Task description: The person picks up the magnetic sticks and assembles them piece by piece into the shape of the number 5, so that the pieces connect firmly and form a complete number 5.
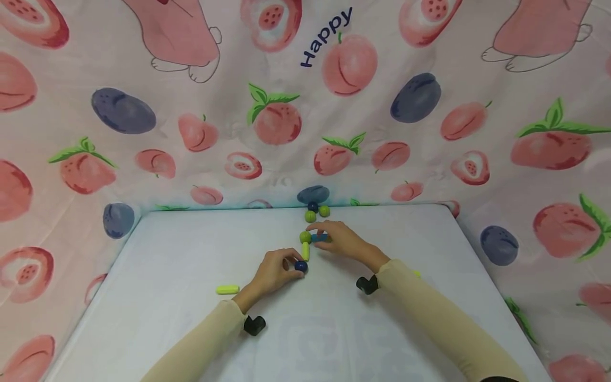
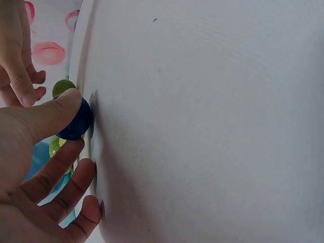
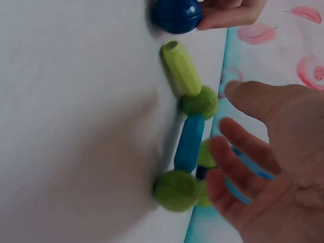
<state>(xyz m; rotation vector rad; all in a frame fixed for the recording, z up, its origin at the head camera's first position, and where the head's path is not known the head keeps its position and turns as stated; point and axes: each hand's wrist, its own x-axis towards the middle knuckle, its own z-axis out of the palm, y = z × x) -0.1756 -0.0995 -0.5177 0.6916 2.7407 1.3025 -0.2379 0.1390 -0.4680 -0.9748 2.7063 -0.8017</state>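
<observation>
My left hand [image 1: 277, 271] pinches a dark blue ball [image 1: 301, 266] between thumb and forefinger, close to the table surface. Just beyond the ball lies a yellow-green rod [image 3: 181, 67] whose far end meets a green ball [image 3: 200, 103]. From that ball a blue rod [image 3: 190, 143] runs sideways to a second green ball [image 3: 176, 190]. My right hand [image 1: 345, 241] hovers beside the blue rod with loosely bent fingers, and in the right wrist view a gap separates it from the pieces. The dark blue ball [image 3: 177, 15] stands apart from the yellow-green rod's free end.
Two green balls [image 1: 311, 216] and another dark blue ball [image 1: 312, 207] sit together near the back edge of the white table [image 1: 181, 244]. A loose yellow-green rod [image 1: 227, 289] lies left of my left hand. Another yellow-green piece [image 1: 417, 274] shows partly behind the right sleeve.
</observation>
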